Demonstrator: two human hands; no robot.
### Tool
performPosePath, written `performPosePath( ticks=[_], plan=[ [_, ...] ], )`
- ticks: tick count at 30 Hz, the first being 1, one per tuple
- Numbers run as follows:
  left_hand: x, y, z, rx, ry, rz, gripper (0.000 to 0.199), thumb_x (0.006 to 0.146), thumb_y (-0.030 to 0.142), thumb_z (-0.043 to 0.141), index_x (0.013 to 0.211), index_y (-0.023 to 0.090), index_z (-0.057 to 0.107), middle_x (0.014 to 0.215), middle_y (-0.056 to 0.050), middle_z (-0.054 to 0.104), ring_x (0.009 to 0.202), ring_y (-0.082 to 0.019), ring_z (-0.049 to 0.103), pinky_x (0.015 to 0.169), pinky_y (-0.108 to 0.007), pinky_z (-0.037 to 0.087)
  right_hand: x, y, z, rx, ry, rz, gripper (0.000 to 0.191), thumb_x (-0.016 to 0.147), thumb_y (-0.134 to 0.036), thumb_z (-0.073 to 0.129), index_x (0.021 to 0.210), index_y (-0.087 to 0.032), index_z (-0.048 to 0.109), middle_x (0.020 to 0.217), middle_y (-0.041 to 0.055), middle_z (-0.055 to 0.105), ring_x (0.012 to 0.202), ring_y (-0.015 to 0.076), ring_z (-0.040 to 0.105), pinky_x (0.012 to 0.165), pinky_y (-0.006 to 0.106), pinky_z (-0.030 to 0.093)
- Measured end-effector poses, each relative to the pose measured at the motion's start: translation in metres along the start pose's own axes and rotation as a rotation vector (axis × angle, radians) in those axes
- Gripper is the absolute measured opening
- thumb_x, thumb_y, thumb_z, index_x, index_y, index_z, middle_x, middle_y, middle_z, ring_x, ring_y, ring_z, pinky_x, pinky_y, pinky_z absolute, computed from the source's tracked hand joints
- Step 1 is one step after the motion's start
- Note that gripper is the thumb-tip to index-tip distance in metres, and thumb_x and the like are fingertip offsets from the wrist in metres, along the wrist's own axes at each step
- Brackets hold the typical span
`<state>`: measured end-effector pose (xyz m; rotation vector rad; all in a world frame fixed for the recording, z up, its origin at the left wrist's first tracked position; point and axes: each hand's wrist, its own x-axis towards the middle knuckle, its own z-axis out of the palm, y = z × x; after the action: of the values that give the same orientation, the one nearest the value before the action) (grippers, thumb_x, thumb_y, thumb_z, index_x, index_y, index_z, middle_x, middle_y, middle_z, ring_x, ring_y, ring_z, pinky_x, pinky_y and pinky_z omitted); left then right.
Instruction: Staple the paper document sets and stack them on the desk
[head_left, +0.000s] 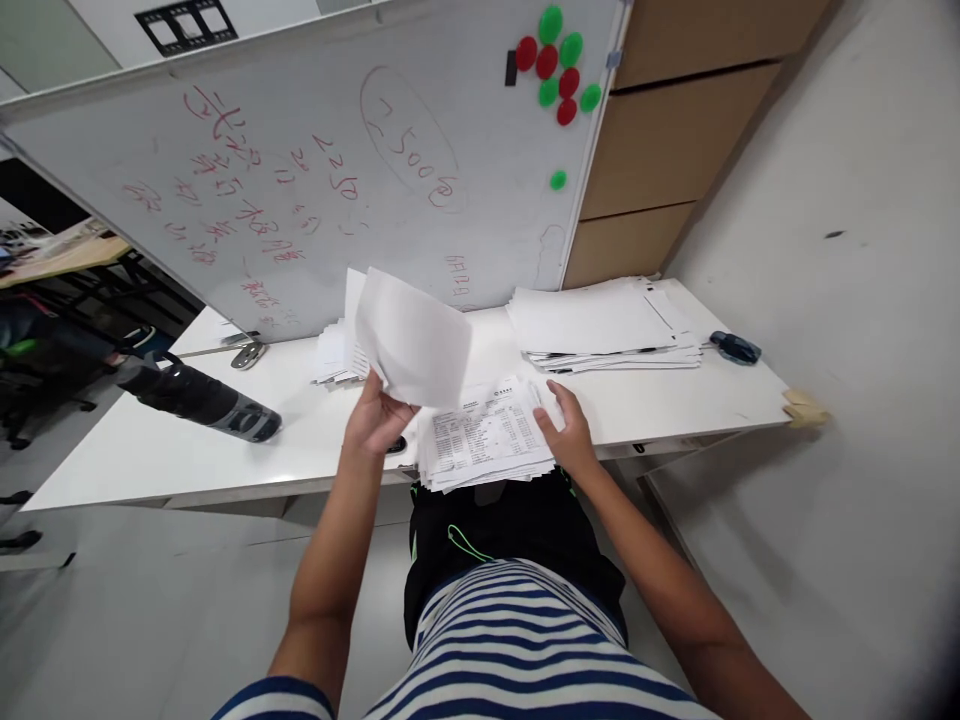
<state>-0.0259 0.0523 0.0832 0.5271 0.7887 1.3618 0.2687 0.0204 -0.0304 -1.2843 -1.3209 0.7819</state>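
My left hand point(377, 417) pinches a sheet of paper point(412, 340) by its lower edge. The sheet is raised and tilted, its blank side towards me. Below it lies a stack of printed sheets point(487, 435) with rows of small text, at the table's front edge. At the stack's right side is my right hand point(568, 430), thumb and fingers apart, fingertips by the paper edge. Behind the raised sheet, partly hidden, another pile of papers point(332, 352) rests against the whiteboard.
A whiteboard point(315, 200) with red writing and round magnets stands at the back of the white table point(315, 440). A large paper stack point(600, 320) lies back right, a dark blue object point(735, 347) beyond it. Left are a black bottle point(210, 400) and a computer mouse point(249, 355).
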Motion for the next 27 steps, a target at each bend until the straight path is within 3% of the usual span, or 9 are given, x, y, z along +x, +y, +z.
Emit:
performPosePath(
  ticks=[3, 5, 9, 12, 16, 20, 24, 27],
  plan=[
    [-0.039, -0.036, 0.008, -0.129, 0.01, -0.134, 0.037, 0.096, 0.042, 0.051, 0.128, 0.025, 0.059, 0.124, -0.005, 0.069, 0.124, -0.023, 0.058, 0.105, -0.041, 0.048, -0.018, -0.035, 0.008, 0.32, -0.211, 0.05, 0.083, 0.085, -0.064, 0.058, 0.153, -0.029, 0.027, 0.157, 0.0082, 0.038, 0.143, 0.0254, 0.038, 0.114, 0.042, 0.038],
    [-0.055, -0.059, 0.008, -0.16, 0.044, -0.166, 0.038, 0.097, 0.04, 0.051, 0.13, 0.025, 0.059, 0.122, -0.005, 0.07, 0.123, -0.022, 0.059, 0.105, -0.04, 0.048, -0.029, -0.055, 0.014, 0.433, -0.254, 0.124, 0.087, 0.078, -0.067, 0.064, 0.15, -0.027, 0.035, 0.15, 0.0097, 0.047, 0.138, 0.0276, 0.045, 0.109, 0.042, 0.044],
    [-0.072, -0.084, -0.002, -0.124, 0.087, -0.139, 0.042, 0.094, 0.041, 0.055, 0.134, 0.027, 0.057, 0.122, -0.004, 0.07, 0.121, -0.021, 0.059, 0.102, -0.037, 0.049, -0.037, -0.073, 0.014, 0.431, -0.176, 0.297, 0.056, 0.078, -0.057, 0.071, 0.118, -0.018, 0.068, 0.122, 0.012, 0.07, 0.116, 0.0309, 0.064, 0.099, 0.044, 0.052],
    [-0.077, -0.075, -0.019, -0.1, 0.045, -0.08, 0.053, 0.091, 0.059, 0.05, 0.132, 0.026, 0.059, 0.124, -0.005, 0.069, 0.124, -0.024, 0.058, 0.099, -0.037, 0.05, -0.033, -0.07, 0.004, 0.362, -0.123, 0.326, 0.046, 0.076, -0.052, 0.074, 0.106, -0.017, 0.073, 0.113, 0.011, 0.074, 0.107, 0.0303, 0.068, 0.093, 0.043, 0.054],
    [-0.077, -0.045, -0.039, 0.072, -0.112, -0.102, 0.082, 0.081, 0.081, 0.041, 0.124, 0.015, 0.064, 0.118, -0.014, 0.07, 0.119, -0.033, 0.06, 0.093, -0.042, 0.053, -0.024, -0.064, -0.007, 0.27, -0.107, 0.355, 0.046, 0.073, -0.05, 0.077, 0.104, -0.017, 0.073, 0.108, 0.0106, 0.075, 0.099, 0.03, 0.07, 0.084, 0.041, 0.057],
    [-0.072, -0.033, -0.035, 0.378, -0.219, -0.091, 0.07, 0.082, 0.065, 0.06, 0.132, 0.017, 0.058, 0.121, -0.014, 0.069, 0.117, -0.033, 0.061, 0.093, -0.04, 0.052, -0.02, -0.066, -0.009, 0.239, -0.116, 0.367, 0.047, 0.071, -0.05, 0.078, 0.103, -0.017, 0.073, 0.104, 0.0104, 0.076, 0.094, 0.0296, 0.071, 0.077, 0.039, 0.058],
    [-0.065, -0.046, -0.021, 0.531, -0.219, -0.029, 0.072, 0.08, 0.045, 0.073, 0.143, 0.024, 0.045, 0.126, -0.012, 0.066, 0.116, -0.029, 0.063, 0.096, -0.039, 0.051, -0.02, -0.066, -0.005, 0.243, -0.099, 0.341, 0.047, 0.072, -0.049, 0.078, 0.105, -0.017, 0.072, 0.105, 0.0099, 0.076, 0.095, 0.0286, 0.071, 0.079, 0.038, 0.057],
    [-0.061, -0.055, -0.019, 0.573, -0.178, -0.028, 0.067, 0.079, 0.045, 0.073, 0.137, 0.021, 0.051, 0.124, -0.012, 0.068, 0.11, -0.028, 0.065, 0.094, -0.04, 0.052, -0.02, -0.065, -0.005, 0.223, -0.085, 0.316, 0.046, 0.072, -0.048, 0.078, 0.104, -0.017, 0.071, 0.103, 0.0097, 0.076, 0.094, 0.0283, 0.07, 0.079, 0.038, 0.056]
  ],
)
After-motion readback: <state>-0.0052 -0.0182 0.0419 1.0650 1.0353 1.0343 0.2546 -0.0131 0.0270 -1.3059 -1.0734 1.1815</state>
